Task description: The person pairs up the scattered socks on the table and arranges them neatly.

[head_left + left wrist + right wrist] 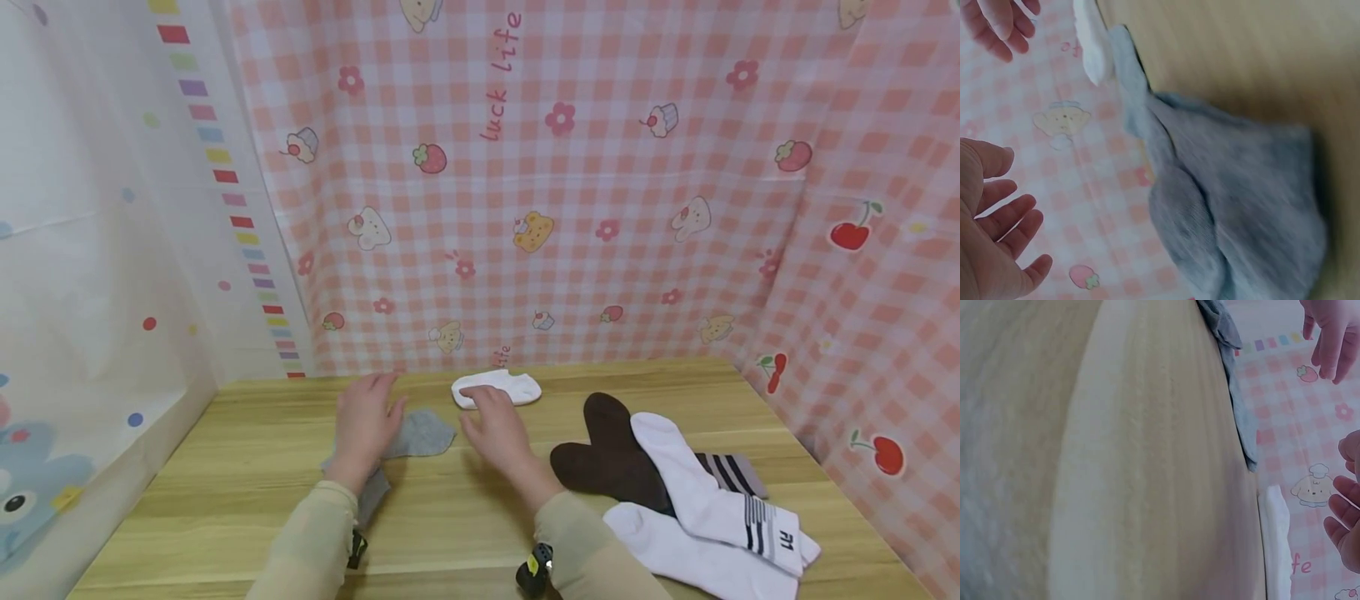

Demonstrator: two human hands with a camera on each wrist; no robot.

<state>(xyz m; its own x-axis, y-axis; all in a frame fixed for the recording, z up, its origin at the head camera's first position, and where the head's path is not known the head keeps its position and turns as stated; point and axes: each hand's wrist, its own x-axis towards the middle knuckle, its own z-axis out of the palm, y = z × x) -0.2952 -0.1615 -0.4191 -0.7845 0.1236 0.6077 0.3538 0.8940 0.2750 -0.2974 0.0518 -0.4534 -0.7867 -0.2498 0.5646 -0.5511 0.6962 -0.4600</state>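
My left hand hovers over the grey socks, its fingers relaxed and holding nothing. In the left wrist view the same hand has its fingers spread apart, and the grey socks lie bunched beside it. My right hand is just in front of a short white ankle sock near the table's back edge, its fingers loosely bent around nothing. The right wrist view also shows this hand raised above the table, apart from the white sock. Part of the grey socks is hidden behind my left hand and wrist.
On the right of the wooden table lie dark brown socks, partly under long white socks with black stripes at the cuff. A pink checked cloth hangs behind the table, and a white patterned cloth on the left.
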